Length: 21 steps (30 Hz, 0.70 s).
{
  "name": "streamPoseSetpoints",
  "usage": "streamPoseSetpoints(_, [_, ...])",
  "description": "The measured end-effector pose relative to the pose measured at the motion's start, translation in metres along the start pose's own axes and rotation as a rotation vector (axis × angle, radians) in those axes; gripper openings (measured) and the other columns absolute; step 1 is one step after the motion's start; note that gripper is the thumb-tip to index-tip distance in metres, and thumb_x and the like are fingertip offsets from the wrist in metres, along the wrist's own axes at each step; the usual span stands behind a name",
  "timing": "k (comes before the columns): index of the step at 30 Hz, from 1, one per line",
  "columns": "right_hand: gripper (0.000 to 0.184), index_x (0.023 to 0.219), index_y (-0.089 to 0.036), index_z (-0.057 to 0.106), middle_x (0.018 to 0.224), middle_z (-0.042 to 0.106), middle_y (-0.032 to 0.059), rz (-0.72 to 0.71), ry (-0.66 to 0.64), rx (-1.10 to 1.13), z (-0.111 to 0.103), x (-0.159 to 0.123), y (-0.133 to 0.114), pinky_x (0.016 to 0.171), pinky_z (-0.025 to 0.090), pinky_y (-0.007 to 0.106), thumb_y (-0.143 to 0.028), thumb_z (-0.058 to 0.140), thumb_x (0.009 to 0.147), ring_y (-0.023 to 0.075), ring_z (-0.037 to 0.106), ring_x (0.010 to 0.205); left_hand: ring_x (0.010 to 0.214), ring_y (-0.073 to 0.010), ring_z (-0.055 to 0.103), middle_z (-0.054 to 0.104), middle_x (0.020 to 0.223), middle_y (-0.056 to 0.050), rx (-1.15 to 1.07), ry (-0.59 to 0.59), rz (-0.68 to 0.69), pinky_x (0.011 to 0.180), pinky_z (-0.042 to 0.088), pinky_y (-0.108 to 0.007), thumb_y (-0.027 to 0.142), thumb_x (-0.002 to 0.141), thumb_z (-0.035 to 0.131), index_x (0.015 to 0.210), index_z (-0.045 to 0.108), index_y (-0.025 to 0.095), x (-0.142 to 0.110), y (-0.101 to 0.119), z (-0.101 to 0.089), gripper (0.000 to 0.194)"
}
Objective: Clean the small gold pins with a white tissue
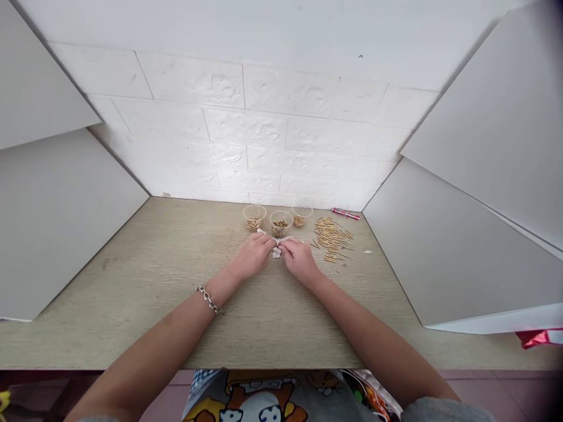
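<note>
As hands (pixel 253 255) pinch paper (pixel 276 253), cups (pixel 281 223) stand just beyond.

The wood-grain table (pixel 132 264) carries three clear cups (pixel 281 223) at the far edge, loose gold pins (pixel 332 239) to their right, and a red packet (pixel 345 214) beyond.

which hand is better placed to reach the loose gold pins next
Right, probably: the right hand sits nearer the loose gold pins; the left hand is farther, across the white paper.
</note>
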State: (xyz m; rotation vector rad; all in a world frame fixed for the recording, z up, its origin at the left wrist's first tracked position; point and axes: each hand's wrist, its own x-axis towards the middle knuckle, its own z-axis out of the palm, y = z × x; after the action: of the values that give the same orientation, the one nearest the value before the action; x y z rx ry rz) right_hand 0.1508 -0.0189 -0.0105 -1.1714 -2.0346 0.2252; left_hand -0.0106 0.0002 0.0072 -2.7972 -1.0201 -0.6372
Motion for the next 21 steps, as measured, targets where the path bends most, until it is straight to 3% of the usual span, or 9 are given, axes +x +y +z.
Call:
streamPoseSetpoints(10, [0.023,0.080,-0.015,0.056,0.078,0.054,0.0071,-0.070,-0.132,-0.329,-0.0034,0.0006,-0.0019,0.067,0.037,0.026,-0.011,0.033,0.084,0.0154,0.049,0.073,0.074,-0.0170,0.048,0.056,0.074,-0.006,-0.004,0.048,-0.059,0.073,0.038,-0.029,0.011,0.081,0.038,0.075,0.055,0.014,0.0027,0.0045,0.0002,0.018])
streamPoseSetpoints(16, [0.023,0.081,-0.016,0.057,0.078,0.054,0.0060,-0.036,-0.073,-0.192,-0.0035,0.0007,-0.0033,0.067,0.039,0.025,-0.017,0.034,0.086,0.0145,0.050,0.073,0.074,-0.0151,0.050,0.058,0.073,-0.005,-0.161,0.106,-0.119,0.071,0.039,-0.027,0.012,0.082,0.038,0.077,0.057,0.014,0.0022,0.0039,0.0032,0.019])
streamPoseSetpoints(21, [0.022,0.082,-0.017,0.058,0.077,0.055,0.0051,-0.044,-0.012,-0.075,-0.0026,0.0004,-0.0014,0.067,0.039,0.025,-0.018,0.036,0.085,0.0143,0.051,0.074,0.072,-0.0136,0.052,0.060,0.072,-0.003,-0.336,0.084,-0.238,0.068,0.040,-0.025,0.013,0.080,0.041,0.075,0.059,0.015,0.0040,0.0043,0.0042,0.019])
